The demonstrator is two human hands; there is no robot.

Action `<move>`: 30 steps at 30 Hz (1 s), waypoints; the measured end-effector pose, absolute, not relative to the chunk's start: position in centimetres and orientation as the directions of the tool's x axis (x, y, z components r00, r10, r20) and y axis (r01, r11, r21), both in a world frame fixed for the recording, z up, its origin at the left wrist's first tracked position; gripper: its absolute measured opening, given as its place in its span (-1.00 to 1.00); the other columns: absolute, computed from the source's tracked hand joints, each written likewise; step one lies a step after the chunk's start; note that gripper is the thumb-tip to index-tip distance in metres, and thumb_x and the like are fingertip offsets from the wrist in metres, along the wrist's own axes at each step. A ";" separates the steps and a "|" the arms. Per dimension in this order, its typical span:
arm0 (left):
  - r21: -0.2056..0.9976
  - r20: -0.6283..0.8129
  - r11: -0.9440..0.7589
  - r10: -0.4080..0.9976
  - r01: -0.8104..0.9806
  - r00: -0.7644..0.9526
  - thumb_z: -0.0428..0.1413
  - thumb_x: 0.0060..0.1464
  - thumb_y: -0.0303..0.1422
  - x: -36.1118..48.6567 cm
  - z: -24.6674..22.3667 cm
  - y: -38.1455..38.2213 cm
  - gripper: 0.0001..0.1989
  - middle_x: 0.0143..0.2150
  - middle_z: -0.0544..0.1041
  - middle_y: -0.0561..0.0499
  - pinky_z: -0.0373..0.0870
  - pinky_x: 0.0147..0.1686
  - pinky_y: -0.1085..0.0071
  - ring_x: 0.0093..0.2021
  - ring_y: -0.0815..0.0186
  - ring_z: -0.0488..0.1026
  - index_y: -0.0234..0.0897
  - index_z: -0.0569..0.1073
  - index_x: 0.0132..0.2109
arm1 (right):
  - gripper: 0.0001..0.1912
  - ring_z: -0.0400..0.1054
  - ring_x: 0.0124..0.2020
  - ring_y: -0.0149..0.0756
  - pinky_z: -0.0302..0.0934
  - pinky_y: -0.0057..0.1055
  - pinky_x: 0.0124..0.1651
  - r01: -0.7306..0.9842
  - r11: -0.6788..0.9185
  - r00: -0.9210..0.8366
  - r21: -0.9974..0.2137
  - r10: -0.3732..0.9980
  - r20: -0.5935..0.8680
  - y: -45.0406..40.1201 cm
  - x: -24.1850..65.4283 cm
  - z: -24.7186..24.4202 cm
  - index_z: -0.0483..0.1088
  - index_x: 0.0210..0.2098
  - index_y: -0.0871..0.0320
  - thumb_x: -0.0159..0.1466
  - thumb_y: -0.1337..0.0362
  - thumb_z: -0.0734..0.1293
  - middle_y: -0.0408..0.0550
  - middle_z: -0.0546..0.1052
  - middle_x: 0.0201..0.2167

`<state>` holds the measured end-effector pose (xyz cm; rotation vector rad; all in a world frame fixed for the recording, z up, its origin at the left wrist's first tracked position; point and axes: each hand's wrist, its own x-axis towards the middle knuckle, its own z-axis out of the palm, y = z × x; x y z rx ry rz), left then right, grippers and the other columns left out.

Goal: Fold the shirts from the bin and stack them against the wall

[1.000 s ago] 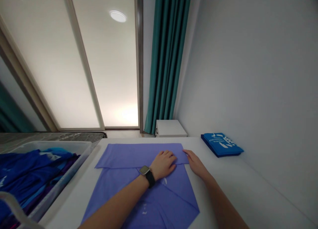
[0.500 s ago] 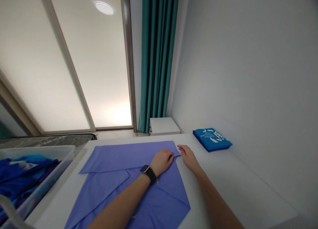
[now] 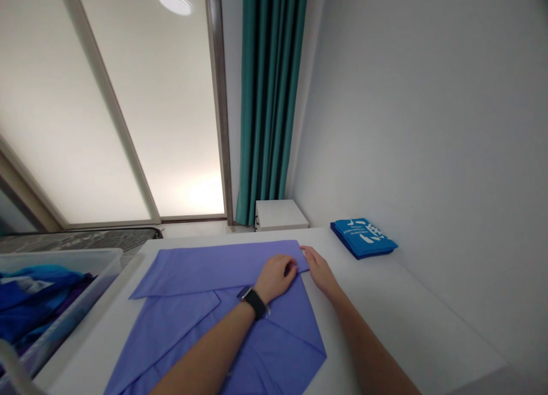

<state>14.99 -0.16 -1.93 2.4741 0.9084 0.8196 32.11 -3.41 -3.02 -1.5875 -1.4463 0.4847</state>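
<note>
A purple cloth garment [image 3: 192,269] lies on the white table, its far part folded over in a wide band and a slanted flap below it. My left hand [image 3: 276,276], with a dark watch [image 3: 252,301] at the wrist, rests near the band's right end, its fingers curled and pressed together on the cloth. Beside it, my right hand [image 3: 319,269] touches the right edge of the band with its fingertips, the fingers extended. Whether it grips any cloth cannot be made out.
A folded blue cloth [image 3: 363,238] with white print lies at the table's back right, near the wall. At the left stands a plastic bin [image 3: 107,275] holding blue and purple clothes. Behind the table are a white cabinet [image 3: 280,214] and a green curtain [image 3: 272,109].
My right hand has come in slightly to the left and now touches the band's edge. The raised corner there lies flatter. The view has shifted a little.
</note>
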 end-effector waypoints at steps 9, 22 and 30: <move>0.138 0.368 -0.789 0.602 0.598 0.709 0.09 0.17 -0.18 15.0 -1.5 -1.5 -0.70 -0.06 0.46 -0.11 0.21 -0.01 0.15 -0.01 0.09 0.34 -0.22 0.38 -0.01 | -0.61 0.21 -0.52 -0.32 0.16 -0.42 -0.39 0.720 0.031 0.185 -0.693 0.954 0.236 -2.9 32.7 -4.5 0.42 -0.06 0.15 0.19 0.19 0.16 -0.23 0.31 -0.57; 0.121 0.362 -0.790 0.599 0.602 0.714 0.08 0.19 -0.17 14.9 -1.9 -1.3 -0.72 -0.07 0.46 -0.07 0.25 -0.03 0.19 -0.01 0.12 0.33 -0.20 0.41 -0.03 | -0.64 0.33 -0.42 -0.32 0.10 -0.42 -0.26 0.865 -0.081 0.199 -0.495 0.962 0.189 -3.5 32.6 -3.6 0.37 0.02 0.11 0.25 0.30 0.17 -0.19 0.46 -0.45; 0.150 0.353 -0.791 0.603 0.593 0.715 0.04 0.21 -0.15 14.9 -1.9 -1.2 -0.64 0.05 0.44 -0.10 0.22 0.05 0.18 0.06 0.12 0.33 -0.20 0.38 0.07 | -0.61 0.42 -0.17 -0.25 0.05 -0.35 -0.10 0.917 -0.194 0.251 -0.348 0.960 0.124 -3.9 32.0 -2.8 0.26 0.14 0.08 0.33 0.32 0.15 -0.09 0.56 -0.26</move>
